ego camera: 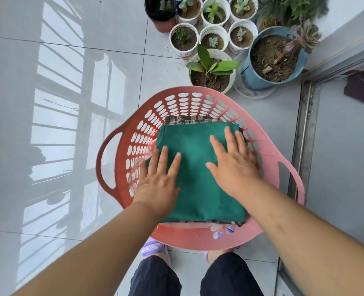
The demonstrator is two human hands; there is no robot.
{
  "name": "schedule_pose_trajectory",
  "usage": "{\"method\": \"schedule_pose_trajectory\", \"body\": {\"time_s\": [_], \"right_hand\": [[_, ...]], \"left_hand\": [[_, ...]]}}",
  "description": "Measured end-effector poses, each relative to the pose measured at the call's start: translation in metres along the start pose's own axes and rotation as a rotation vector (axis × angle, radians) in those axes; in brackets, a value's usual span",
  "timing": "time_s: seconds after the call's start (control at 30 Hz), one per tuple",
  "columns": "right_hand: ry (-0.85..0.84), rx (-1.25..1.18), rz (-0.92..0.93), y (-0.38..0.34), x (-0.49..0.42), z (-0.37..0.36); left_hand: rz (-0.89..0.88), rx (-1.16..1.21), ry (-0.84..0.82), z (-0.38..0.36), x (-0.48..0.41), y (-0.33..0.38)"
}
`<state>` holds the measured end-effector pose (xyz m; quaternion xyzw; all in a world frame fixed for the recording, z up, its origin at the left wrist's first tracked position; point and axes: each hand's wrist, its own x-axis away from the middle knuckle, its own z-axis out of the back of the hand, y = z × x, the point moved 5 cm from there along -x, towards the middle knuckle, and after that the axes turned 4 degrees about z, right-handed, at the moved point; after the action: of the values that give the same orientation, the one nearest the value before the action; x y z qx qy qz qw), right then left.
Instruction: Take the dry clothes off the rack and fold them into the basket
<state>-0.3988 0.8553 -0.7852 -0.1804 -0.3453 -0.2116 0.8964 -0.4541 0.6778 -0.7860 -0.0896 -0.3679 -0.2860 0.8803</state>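
Green cloth (198, 174) lies folded on top of the pile in the pink basket (195, 90), which stands on the tiled floor (70, 124) at the person's feet. Both hands rest flat on it with fingers straight and spread, gripping nothing: the left hand (159, 180) at about 8 o'clock on the cloth, the right hand (232, 163) at about 2 o'clock. The likeliest slip, I judge, is uneven pressing. The right hand sits close to the basket wall at 3 o'clock, and a harder push there could slide the top layer sideways and rumple the fold, or rock the light basket. Fingers dragged as they lift off could also pull the fold open. Pots (211, 77) of loose soil stand just beyond the rim at 12 to 1 o'clock, so a shove forward could knock them and put dirt on clean laundry. The cloth itself is plain, matte and smooth, a neat oblong with straight edges and hardly a crease; its corner at 1 o'clock is softly rounded. A checked cloth (187, 120) beneath shows as a narrow strip at 12 o'clock and again at 6 o'clock. No rack is in view, so I cannot tell how much remains to bring.
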Motion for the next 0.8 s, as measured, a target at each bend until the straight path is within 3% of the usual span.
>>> {"method": "schedule_pose_trajectory", "body": {"time_s": [0.1,0.17,0.27,0.37,0.47,0.57,0.8], "right_hand": [[-0.18,-0.036,-0.104,0.023,-0.021,-0.023],[-0.192,-0.041,-0.139,0.03,-0.027,-0.026],[-0.109,-0.02,-0.153,0.02,-0.017,-0.016],[-0.054,0.043,-0.032,-0.001,0.013,-0.015],[-0.132,0.128,0.065,-0.011,0.039,-0.043],[-0.209,0.16,0.048,-0.001,0.041,-0.075],[-0.235,0.157,0.001,0.006,0.027,-0.101]], "left_hand": [[0.08,-0.062,-0.179,-0.03,-0.012,-0.024],[0.128,-0.035,-0.201,-0.035,-0.015,-0.034],[0.104,-0.02,-0.057,-0.029,-0.006,-0.028],[0.0,-0.024,0.033,-0.028,0.018,-0.011],[-0.04,-0.103,-0.16,-0.046,0.039,0.0],[0.044,-0.129,-0.324,-0.065,0.044,-0.007],[0.051,-0.122,-0.423,-0.084,0.032,-0.017]]}}
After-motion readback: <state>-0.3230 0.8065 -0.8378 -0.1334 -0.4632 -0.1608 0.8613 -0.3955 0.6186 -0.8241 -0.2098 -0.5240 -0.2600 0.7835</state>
